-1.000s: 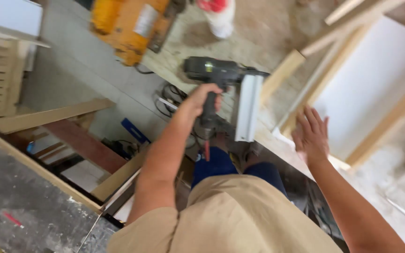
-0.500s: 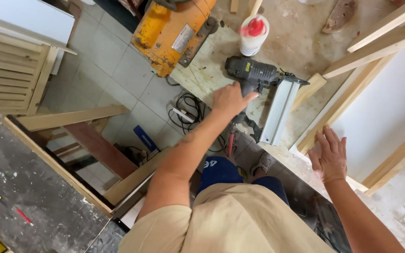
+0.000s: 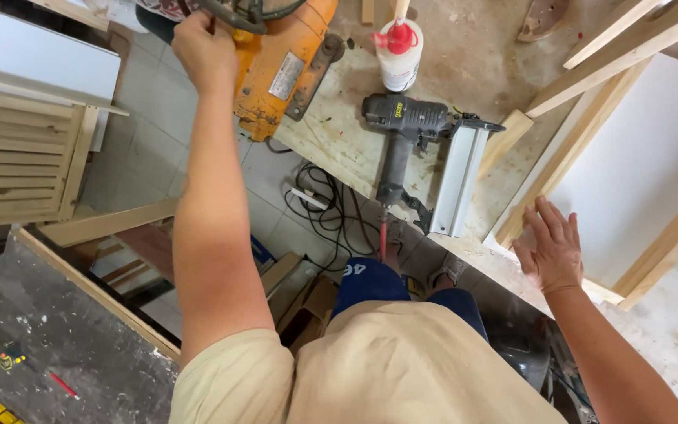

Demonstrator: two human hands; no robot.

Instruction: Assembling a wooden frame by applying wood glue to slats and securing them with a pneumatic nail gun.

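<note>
Fingers of the left hand (image 3: 204, 45) are curled around the dark handle of an orange power saw (image 3: 280, 67) at the top of the view, the arm stretched far out over the floor gap; the grip looks closed on the handle, though the fingertips themselves are hidden behind the knuckles. That saw sits at the far left corner of the plywood workbench (image 3: 472, 71), partly overhanging its edge, with its dark guard cut off by the frame.

Across the bench, the right hand (image 3: 551, 251) lies flat and spread, palm down, holding nothing; its fingers rest on the near corner of a white panel (image 3: 645, 165) framed in pale wooden strips (image 3: 629, 47). Between the two hands, a black pneumatic nail gun (image 3: 413, 157) lies on its side on the benchtop, its silver magazine pointing toward the person and a red hose running down from its handle. Just beyond the nailer stands a white glue bottle (image 3: 399, 51) with a red nozzle, upright.

Below the bench edge, a tangle of black cables (image 3: 327, 208) lies on the tiled floor. At the far left leans a slatted wooden panel (image 3: 17, 169), and a grey paint-speckled board (image 3: 64, 345) edged in timber fills the lower left corner. The person wears a beige shirt and blue trousers.
</note>
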